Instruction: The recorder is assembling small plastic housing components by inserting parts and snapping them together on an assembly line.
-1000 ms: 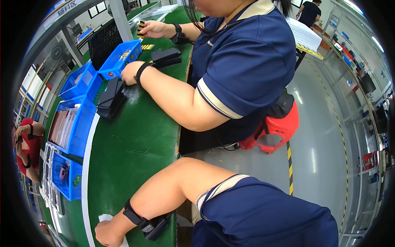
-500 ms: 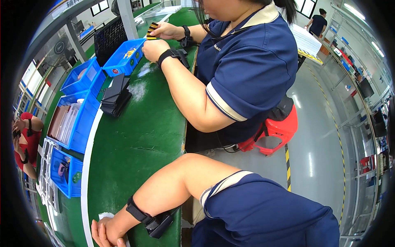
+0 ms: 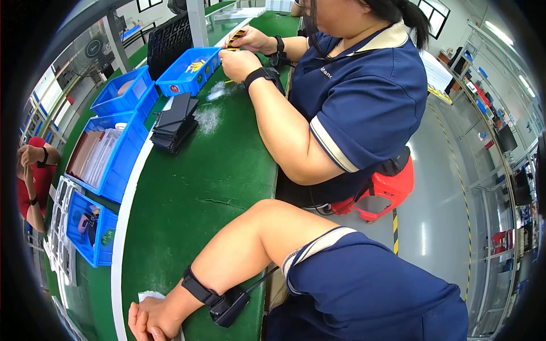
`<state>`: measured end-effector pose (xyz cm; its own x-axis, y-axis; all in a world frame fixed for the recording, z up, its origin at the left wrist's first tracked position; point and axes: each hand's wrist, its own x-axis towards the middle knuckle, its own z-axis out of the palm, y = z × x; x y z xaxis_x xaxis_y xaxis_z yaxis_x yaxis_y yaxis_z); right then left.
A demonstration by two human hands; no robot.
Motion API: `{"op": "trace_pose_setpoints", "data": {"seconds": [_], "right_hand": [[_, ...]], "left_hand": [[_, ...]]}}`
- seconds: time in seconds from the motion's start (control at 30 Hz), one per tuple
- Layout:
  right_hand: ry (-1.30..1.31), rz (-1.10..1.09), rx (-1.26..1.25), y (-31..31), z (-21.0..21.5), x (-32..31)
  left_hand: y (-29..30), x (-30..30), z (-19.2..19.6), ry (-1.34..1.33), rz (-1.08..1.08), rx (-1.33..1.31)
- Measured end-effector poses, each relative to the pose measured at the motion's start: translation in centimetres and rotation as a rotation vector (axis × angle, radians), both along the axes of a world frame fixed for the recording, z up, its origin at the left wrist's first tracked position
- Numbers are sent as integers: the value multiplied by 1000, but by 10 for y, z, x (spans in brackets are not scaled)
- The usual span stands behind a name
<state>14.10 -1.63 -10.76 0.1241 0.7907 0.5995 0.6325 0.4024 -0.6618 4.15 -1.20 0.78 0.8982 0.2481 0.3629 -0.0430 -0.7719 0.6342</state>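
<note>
Bright, even indoor light is filling the frame, coming from overhead fixtures and windows at the upper right. Glare is streaking the grey floor (image 3: 421, 227) at centre right. Soft shadows are falling under the arms on the green table (image 3: 210, 187). Fisheye distortion is bending straight edges near the rim; black vignette is ringing the corners. Focus is holding sharp centrally, softening toward the edges.

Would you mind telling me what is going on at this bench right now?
The wearer's right hand rests at the near edge of the green table, on a white scrap, gripping nothing I can make out. Alongside, a co-worker's hands work a small yellow-and-black part beside a blue bin holding yellow pieces.
</note>
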Motion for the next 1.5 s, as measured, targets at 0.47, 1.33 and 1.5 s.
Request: {"op": "trace_pose_setpoints", "data": {"seconds": [0.47, 1.33, 1.5], "right_hand": [[-152, 49, -155, -40, 57, 17], [9, 300, -399, -18, 53, 33], [63, 289, -418, -25, 59, 34]], "left_hand": [[2, -2, -11, -12, -16, -413], [11, -4, -16, 56, 28, -652], [13, -5, -17, 75, 44, -650]]}}
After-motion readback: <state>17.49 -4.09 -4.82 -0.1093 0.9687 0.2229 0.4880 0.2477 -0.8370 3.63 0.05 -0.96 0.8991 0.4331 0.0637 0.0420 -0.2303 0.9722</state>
